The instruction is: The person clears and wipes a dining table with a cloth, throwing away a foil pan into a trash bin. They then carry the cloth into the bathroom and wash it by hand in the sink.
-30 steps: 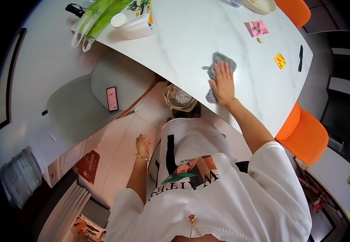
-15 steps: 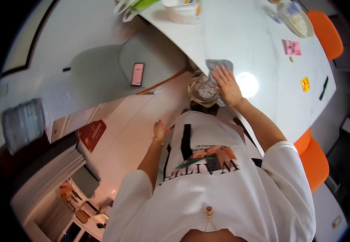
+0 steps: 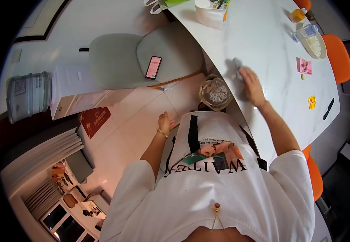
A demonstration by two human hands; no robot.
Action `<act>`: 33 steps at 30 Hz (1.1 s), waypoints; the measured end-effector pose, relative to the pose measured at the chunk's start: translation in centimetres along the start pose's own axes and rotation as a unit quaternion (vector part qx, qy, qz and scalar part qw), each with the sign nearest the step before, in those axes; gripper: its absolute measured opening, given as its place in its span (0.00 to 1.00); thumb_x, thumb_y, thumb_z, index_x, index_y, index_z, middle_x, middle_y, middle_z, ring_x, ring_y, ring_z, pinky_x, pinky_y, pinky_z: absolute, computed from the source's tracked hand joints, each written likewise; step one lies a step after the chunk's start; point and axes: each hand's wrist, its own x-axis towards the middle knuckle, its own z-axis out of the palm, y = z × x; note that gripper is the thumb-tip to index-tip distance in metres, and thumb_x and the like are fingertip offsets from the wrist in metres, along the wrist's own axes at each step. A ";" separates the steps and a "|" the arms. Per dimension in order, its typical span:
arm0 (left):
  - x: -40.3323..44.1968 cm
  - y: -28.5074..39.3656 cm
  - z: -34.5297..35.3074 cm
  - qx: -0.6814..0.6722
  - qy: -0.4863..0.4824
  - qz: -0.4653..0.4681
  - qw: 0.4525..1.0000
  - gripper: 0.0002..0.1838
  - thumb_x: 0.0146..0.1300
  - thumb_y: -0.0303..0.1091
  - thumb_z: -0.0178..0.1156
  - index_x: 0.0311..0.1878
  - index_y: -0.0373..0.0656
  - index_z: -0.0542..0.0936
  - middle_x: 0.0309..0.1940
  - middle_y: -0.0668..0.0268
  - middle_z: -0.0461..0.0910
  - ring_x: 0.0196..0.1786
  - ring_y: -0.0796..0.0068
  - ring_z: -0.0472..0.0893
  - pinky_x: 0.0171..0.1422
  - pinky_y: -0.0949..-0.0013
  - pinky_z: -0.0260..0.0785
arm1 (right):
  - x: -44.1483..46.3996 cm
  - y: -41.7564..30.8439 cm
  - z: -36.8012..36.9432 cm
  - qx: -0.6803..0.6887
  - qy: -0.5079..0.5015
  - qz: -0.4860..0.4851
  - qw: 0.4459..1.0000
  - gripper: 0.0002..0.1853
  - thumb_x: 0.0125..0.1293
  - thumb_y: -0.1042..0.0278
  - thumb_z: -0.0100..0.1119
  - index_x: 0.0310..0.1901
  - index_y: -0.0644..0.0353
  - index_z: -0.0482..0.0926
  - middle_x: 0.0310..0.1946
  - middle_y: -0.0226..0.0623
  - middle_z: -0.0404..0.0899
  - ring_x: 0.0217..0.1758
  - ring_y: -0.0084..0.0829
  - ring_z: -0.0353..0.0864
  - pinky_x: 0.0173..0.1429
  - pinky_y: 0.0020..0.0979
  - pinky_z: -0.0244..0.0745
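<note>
My right hand is over the white table near its edge, closed on a grey cloth. The cloth is bunched up and partly hidden by my fingers, and a shadow falls on the tabletop beside it. Below the table edge stands a round waste bin with a crumpled liner. My left hand hangs low at my side above the floor, holding nothing, its fingers loosely apart.
On the white table are a white container, a plastic bottle, an oval basket, a pink packet, a yellow packet and a black knife. A phone lies on the grey chair.
My right hand has gone from lying flat on the spread cloth at the table edge to gripping it bunched, farther in over the table. My left hand still hangs low. The view has shifted.
</note>
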 end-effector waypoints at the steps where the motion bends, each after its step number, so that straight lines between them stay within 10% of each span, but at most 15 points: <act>1: 0.4 -0.6 -0.4 0.001 0.002 -0.002 1.000 0.21 0.66 0.49 0.46 0.52 0.42 0.65 0.49 0.62 0.66 0.41 0.63 0.78 0.36 0.69 0.72 | 0.7 1.2 0.2 -0.031 0.002 0.024 0.999 0.28 0.56 0.80 0.52 0.61 0.62 0.63 0.61 0.50 0.62 0.65 0.50 0.59 0.68 0.42 0.55; 6: 1.2 -2.5 -1.4 -0.010 -0.010 -0.019 1.000 0.22 0.65 0.49 0.48 0.52 0.43 0.65 0.48 0.62 0.65 0.41 0.62 0.78 0.35 0.68 0.73 | 1.9 2.2 3.7 -0.078 -0.059 0.099 0.990 0.31 0.64 0.67 0.49 0.68 0.48 0.54 0.71 0.38 0.47 0.74 0.49 0.41 0.71 0.55 0.39; 16: 0.4 -1.3 1.2 -0.012 -0.024 -0.016 1.000 0.24 0.64 0.51 0.49 0.54 0.42 0.66 0.53 0.60 0.63 0.42 0.60 0.77 0.42 0.64 0.72 | -3.0 -2.8 2.6 -0.038 -0.157 -0.042 0.986 0.28 0.60 0.74 0.52 0.64 0.55 0.62 0.68 0.40 0.55 0.72 0.44 0.48 0.72 0.45 0.47; 25: -0.2 0.1 2.3 0.008 -0.032 0.008 0.999 0.24 0.65 0.50 0.48 0.54 0.40 0.65 0.52 0.58 0.65 0.43 0.59 0.77 0.43 0.64 0.71 | -3.4 -0.6 -1.9 0.054 0.061 0.120 0.989 0.29 0.57 0.83 0.51 0.63 0.58 0.63 0.63 0.47 0.60 0.67 0.49 0.58 0.68 0.40 0.57; 30: -2.2 0.7 3.0 0.027 -0.023 0.016 0.999 0.23 0.64 0.49 0.50 0.52 0.40 0.66 0.48 0.60 0.67 0.42 0.62 0.78 0.41 0.66 0.71 | -3.1 0.6 1.7 -0.074 -0.055 0.128 0.987 0.34 0.64 0.53 0.48 0.68 0.57 0.53 0.71 0.43 0.46 0.75 0.43 0.39 0.73 0.47 0.37; 33: -2.8 0.3 2.9 0.031 -0.035 0.027 0.999 0.22 0.63 0.49 0.52 0.52 0.42 0.66 0.46 0.62 0.69 0.39 0.65 0.78 0.37 0.69 0.72 | -1.8 -1.0 2.3 -0.042 -0.059 0.088 0.993 0.31 0.63 0.60 0.49 0.66 0.57 0.56 0.70 0.43 0.49 0.74 0.44 0.43 0.72 0.47 0.41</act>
